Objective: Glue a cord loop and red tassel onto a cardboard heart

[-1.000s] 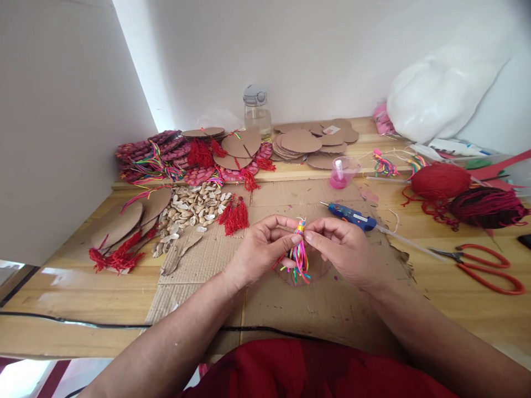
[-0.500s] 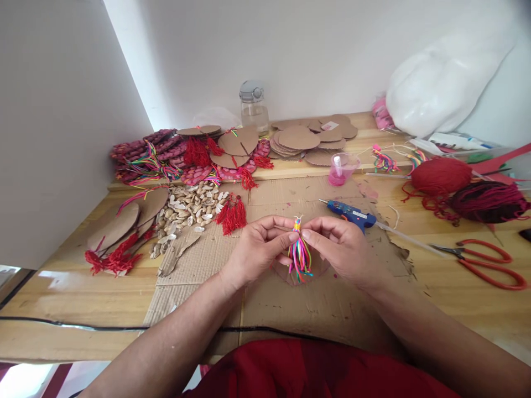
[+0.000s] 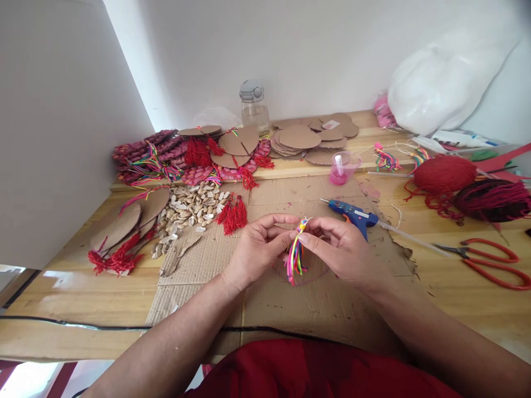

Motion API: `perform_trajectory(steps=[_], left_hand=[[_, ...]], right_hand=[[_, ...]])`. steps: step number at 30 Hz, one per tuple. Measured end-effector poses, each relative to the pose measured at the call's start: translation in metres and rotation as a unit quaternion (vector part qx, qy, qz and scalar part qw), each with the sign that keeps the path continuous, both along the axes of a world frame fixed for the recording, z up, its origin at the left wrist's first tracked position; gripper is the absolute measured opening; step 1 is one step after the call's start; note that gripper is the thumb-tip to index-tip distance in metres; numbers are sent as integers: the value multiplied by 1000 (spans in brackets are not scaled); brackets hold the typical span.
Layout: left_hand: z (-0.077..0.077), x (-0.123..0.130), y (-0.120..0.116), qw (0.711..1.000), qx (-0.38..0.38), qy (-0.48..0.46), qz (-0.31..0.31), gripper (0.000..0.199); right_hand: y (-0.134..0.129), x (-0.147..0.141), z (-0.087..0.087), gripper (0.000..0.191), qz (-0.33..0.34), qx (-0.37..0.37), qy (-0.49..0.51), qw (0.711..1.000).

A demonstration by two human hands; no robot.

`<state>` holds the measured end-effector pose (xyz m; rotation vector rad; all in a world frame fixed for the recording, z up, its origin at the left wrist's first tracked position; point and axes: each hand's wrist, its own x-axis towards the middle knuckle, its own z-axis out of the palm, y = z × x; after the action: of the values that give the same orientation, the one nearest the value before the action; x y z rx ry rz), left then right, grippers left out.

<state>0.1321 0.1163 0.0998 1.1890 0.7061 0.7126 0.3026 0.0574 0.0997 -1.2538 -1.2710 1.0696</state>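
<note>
Between my two hands hangs a multicoloured cord tassel (image 3: 296, 260), its bound yellow top tilted to the right and its strands falling down to the left. My left hand (image 3: 265, 243) pinches it near the neck from the left side. From the right, the thumb and fingers of my right hand (image 3: 338, 243) are closed on the same bound part. Beneath the hands lies a brown cardboard sheet (image 3: 282, 315) with a dark pink outline partly visible on it. A blue glue gun (image 3: 352, 214) rests just beyond my right hand.
Peanut shells (image 3: 193, 207) and red tassels (image 3: 232, 214) lie to the left. Cardboard discs (image 3: 296, 138) and a water bottle (image 3: 254, 108) stand at the back. Orange-handled scissors (image 3: 489, 257), a red yarn ball (image 3: 446, 174) and a pink cup (image 3: 340, 172) are on the right. A black cable (image 3: 103, 327) crosses the front.
The tassel has turned from hanging nearly straight to slanting, its top now further right and its strands swung left. Both hands keep their pinch with slight finger shifts.
</note>
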Motion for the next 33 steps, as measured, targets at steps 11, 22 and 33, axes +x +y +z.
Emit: perform_trajectory(steps=[11, 22, 33], left_hand=[[1, 3, -3, 997, 51, 20, 57, 30], [-2, 0, -4, 987, 132, 78, 55, 33], [3, 1, -6, 987, 138, 66, 52, 27]], right_hand=[[1, -4, 5, 20, -19, -18, 57, 998], [2, -2, 6, 20, -48, 11, -8, 999], [2, -2, 4, 17, -57, 27, -13, 998]])
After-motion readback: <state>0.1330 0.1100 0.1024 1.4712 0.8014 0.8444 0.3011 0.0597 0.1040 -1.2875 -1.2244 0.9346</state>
